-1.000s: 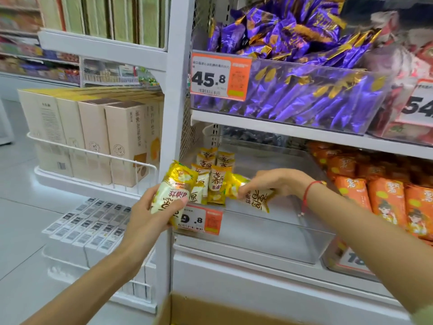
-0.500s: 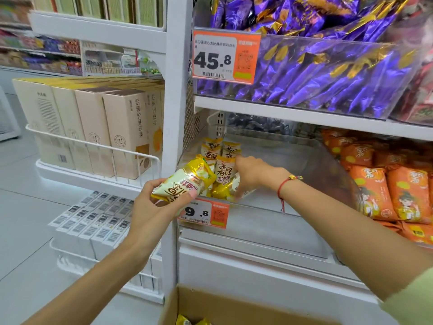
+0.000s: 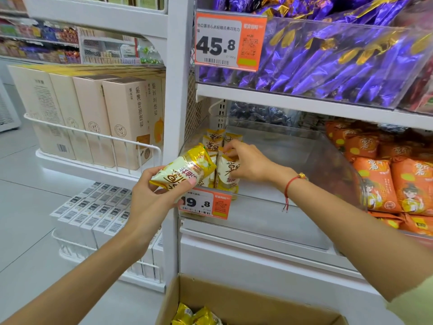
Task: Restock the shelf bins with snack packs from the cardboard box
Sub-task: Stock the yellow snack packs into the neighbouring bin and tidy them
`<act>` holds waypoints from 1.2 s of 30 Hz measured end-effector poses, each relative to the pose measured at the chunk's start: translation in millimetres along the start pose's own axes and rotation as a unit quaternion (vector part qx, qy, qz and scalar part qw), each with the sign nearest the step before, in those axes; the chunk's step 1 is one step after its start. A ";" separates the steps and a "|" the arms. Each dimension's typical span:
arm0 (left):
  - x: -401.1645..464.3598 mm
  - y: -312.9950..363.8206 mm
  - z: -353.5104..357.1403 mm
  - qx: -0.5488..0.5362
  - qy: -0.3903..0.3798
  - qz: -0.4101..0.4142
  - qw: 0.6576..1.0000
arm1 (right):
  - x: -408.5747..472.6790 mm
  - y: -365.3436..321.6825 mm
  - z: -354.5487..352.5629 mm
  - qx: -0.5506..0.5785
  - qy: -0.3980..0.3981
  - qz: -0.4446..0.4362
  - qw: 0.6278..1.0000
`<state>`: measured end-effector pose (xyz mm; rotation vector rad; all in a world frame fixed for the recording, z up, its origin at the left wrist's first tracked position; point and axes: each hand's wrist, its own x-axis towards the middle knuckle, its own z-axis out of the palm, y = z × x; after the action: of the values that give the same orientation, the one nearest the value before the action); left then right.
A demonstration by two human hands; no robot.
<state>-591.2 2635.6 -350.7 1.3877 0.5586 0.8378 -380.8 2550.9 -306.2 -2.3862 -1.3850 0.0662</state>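
The right hand point(image 3: 246, 164) has stood its pack point(image 3: 228, 174) upright in the bin point(image 3: 304, 165), fingers still pinching it. The left hand point(image 3: 152, 195) grips the next pack point(image 3: 182, 171), centre frame.

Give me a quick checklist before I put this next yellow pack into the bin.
1. Left hand grips the next yellow pack: ok.
2. Right hand free of the bin: not ok, it is pinching a standing pack.
3. Room in the clear bin: ok, its right part is bare.
4. Placed packs upright: ok for the front ones; rear rows cannot tell.
5. Cardboard box holds more packs: ok, some show at its bottom.
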 end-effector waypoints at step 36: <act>38.1 -13.0 15.5 0.371 0.046 0.286 0.882 | -51.6 7.9 0.9 0.319 -0.070 0.170 0.930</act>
<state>-553.8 2656.3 -356.5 2.2967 0.5751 1.2356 -400.9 2504.1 -317.3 -2.0437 -0.8040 0.6821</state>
